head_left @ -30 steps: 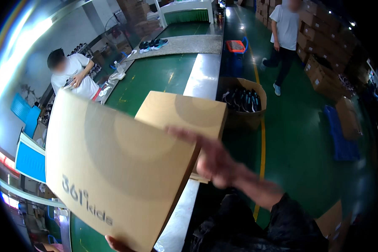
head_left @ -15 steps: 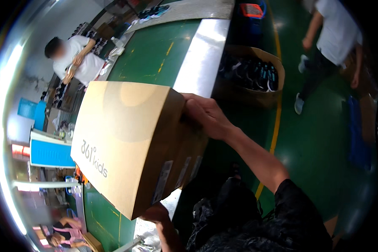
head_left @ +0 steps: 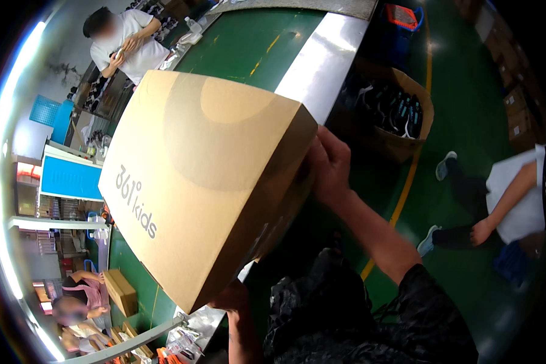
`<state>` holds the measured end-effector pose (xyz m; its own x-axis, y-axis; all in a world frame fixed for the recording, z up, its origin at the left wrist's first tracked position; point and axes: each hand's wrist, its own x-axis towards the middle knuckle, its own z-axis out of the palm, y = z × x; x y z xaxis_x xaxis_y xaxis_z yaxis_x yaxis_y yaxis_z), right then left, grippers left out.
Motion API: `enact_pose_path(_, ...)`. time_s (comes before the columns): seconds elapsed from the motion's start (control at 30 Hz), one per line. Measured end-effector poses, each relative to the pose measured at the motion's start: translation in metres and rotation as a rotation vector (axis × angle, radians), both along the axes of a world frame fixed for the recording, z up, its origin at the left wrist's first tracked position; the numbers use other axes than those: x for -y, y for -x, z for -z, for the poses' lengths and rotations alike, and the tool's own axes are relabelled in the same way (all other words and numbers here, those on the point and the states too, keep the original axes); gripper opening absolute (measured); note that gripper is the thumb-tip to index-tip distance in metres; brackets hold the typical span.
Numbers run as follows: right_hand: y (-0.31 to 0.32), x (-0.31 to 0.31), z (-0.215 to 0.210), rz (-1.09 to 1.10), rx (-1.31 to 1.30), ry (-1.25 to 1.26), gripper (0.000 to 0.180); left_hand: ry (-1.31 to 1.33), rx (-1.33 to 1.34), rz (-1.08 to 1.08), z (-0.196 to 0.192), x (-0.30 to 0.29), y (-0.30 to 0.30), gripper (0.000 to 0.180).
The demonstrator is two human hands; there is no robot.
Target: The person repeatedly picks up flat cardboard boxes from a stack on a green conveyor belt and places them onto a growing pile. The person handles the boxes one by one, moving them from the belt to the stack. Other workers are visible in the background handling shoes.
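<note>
A green workbench (head_left: 242, 45) with a shiny metal edge (head_left: 324, 57) is running down from the top of the frame, and a green floor (head_left: 467, 109) is spreading across the right. The brown box (head_left: 203, 158) is filling the middle left, tilting above the bench between the two hands; whether more boxes are sitting beneath it is hard to tell. The right hand (head_left: 332, 159) is grasping its right side near the centre of the frame, and the left hand (head_left: 233, 297) is clasping its lower corner at bottom centre, with fingertips hiding behind the cardboard. Holding it well probably means keeping both hands pressing evenly, supporting the weight from below, levelling the tilt, and keeping the corner clear of the metal bar (head_left: 133, 340) at lower left. Farther out, an open carton (head_left: 421, 127) of dark shoes (head_left: 400, 112) is standing at upper right, a worker (head_left: 144, 42) is handling something small at upper left, and another person (head_left: 519, 188) is appearing at the right edge.
</note>
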<state>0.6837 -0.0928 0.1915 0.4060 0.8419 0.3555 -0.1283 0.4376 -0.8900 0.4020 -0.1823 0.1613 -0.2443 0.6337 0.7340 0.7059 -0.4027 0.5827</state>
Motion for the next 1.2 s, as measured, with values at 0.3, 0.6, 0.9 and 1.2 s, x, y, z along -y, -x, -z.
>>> enact_pose_path(0.3,-0.012,-0.008,0.066,-0.36,-0.138,0.396,0.066,0.788,0.232,0.197,0.063,0.0,-0.018,0.045)
enact_pose_path(0.6,-0.01,-0.017,0.104,-0.487,-0.17,0.343,0.055,1.068,-0.511,0.168,0.067,0.004,-0.014,0.047)
enact_pose_path(0.9,-0.016,0.042,0.222,-0.027,-0.195,0.511,0.046,1.063,0.315,0.37,0.112,0.046,0.041,0.058)
enact_pose_path(1.2,0.128,0.2,0.248,-0.393,0.002,1.271,0.042,0.813,0.402,-0.274,0.131,-0.027,0.253,0.077)
